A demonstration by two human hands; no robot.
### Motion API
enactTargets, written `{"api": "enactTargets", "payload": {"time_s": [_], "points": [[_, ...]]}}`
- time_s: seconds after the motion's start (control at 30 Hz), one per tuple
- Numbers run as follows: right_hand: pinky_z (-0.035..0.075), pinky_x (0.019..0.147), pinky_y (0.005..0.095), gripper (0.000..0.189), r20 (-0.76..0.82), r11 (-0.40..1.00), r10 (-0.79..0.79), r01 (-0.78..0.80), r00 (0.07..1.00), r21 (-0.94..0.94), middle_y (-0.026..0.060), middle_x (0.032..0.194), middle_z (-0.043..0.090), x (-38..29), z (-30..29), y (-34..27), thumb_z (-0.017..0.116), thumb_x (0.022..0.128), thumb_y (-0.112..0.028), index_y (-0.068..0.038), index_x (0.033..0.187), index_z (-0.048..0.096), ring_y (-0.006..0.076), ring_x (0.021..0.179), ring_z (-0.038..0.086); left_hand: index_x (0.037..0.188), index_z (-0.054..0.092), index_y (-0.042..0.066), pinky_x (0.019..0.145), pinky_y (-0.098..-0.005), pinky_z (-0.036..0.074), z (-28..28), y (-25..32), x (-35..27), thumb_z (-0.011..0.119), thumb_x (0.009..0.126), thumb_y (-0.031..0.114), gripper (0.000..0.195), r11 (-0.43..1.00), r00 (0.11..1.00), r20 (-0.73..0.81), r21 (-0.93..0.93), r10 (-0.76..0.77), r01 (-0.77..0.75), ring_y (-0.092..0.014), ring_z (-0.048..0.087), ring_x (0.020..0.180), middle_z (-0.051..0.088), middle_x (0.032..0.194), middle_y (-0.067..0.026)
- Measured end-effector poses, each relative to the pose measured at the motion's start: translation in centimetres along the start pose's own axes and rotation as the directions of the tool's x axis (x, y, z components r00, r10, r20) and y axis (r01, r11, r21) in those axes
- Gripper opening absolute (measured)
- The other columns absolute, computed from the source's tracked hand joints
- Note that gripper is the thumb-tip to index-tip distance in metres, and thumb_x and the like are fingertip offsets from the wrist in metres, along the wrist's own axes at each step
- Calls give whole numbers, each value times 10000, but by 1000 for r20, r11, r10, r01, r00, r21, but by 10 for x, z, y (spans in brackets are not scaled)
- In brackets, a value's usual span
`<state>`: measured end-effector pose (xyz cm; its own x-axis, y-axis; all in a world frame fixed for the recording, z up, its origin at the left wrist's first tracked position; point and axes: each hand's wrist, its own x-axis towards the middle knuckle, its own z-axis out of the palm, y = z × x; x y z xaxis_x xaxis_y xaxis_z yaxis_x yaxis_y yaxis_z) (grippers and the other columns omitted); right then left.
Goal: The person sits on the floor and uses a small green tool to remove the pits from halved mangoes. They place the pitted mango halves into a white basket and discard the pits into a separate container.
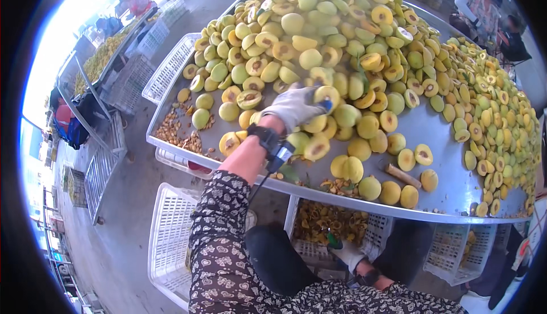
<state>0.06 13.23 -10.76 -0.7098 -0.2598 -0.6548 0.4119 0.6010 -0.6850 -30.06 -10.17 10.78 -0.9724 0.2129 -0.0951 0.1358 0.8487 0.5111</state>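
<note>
My left hand [295, 106], in a pale glove, reaches over the metal table to the front of a fruit heap. Its fingers are around a halved yellow stone fruit [323, 94], apricot-like, with blue showing at the thumb. Below the table edge, my gloved right hand [348, 255] grips a small green-handled tool [334, 241]; its working end is too small to make out. That hand is above the near side of a white plastic crate [380, 233] containing cut fruit pieces [329, 218]. Whole-looking and halved fruits [310, 59] are piled before me, some with pits showing.
Loose pits [188, 141] lie at the left corner of the raised-rim metal table [444, 143]. A short wooden stick [403, 176] rests near the front rim. White crates [171, 233] stand at left and below right [446, 250]. Other people [474, 8] sit beyond the table.
</note>
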Motion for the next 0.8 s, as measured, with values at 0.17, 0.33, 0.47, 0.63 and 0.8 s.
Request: {"api": "enactTargets", "payload": {"time_s": [0.17,0.33,0.47,0.63,0.8], "points": [[468,709,351,355,35,998,44,-42,998,-50,147,876,654,0,3,-1,702,766,-270,-45,1017,591,265,807,628,1233,566,253,952,-412,409,12,31,-26,586,745,602,600,970,976,139,157,166,-187,-373,500,1129,477,1243,-212],[472,702,348,349,-81,993,20,-29,997,-111,152,882,657,9,11,25,697,768,-268,-48,1019,595,264,801,638,1179,616,194,1007,-358,365,23,33,-53,657,764,412,471,911,911,8,11,412,-412,-316,462,1198,512,1289,-103],[472,690,348,305,-28,995,27,-30,999,-96,160,859,659,2,-2,13,687,772,-263,-45,973,615,272,803,641,1112,635,115,840,-270,475,-9,-29,-44,698,751,173,371,938,943,-255,-214,215,-272,-163,626,924,658,1018,-57],[467,674,352,262,-92,999,-43,44,995,9,154,812,652,4,9,13,681,774,-253,-38,911,619,268,766,634,1303,475,81,1004,-371,365,-52,-151,-35,579,814,529,671,922,886,-384,175,-259,345,-293,461,1215,486,1306,-177],[466,674,349,252,-52,997,-11,8,999,-71,144,795,647,2,3,2,683,771,-245,-27,874,610,262,751,628,1419,295,147,1086,-440,254,-12,-128,-26,464,864,556,710,903,964,-105,338,-243,265,-306,244,1359,263,1467,-167]]}}
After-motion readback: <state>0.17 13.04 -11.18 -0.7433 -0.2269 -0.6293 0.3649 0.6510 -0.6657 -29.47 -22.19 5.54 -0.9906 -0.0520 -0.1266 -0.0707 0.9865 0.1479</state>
